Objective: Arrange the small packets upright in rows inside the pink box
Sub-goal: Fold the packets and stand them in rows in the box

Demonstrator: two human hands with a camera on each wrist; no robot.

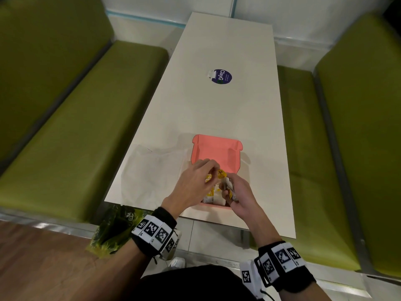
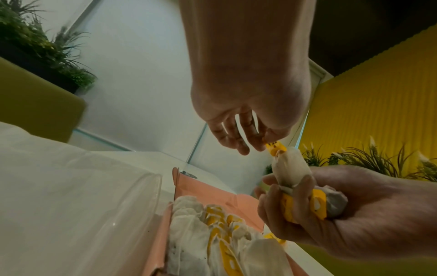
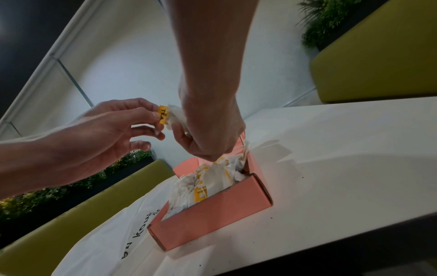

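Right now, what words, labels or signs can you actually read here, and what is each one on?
"TEA": yellow tag pinched by the left hand.
"ClayG", cut off: round dark sticker on the table; its smaller print is too small to read.
"Kou", partial: white plastic bag beside the pink box; the rest is creased.
Tags in the box: blurred.
Wristbands: square code markers only.

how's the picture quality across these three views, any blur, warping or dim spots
Head view: evenly lit, wide-angle bend in the table edges, and the hands over the pink box are slightly soft. Left wrist view: dim and strongly warped, with the left hand in shade. Right wrist view: brightest, and TEA on the yellow tag reads clearly.
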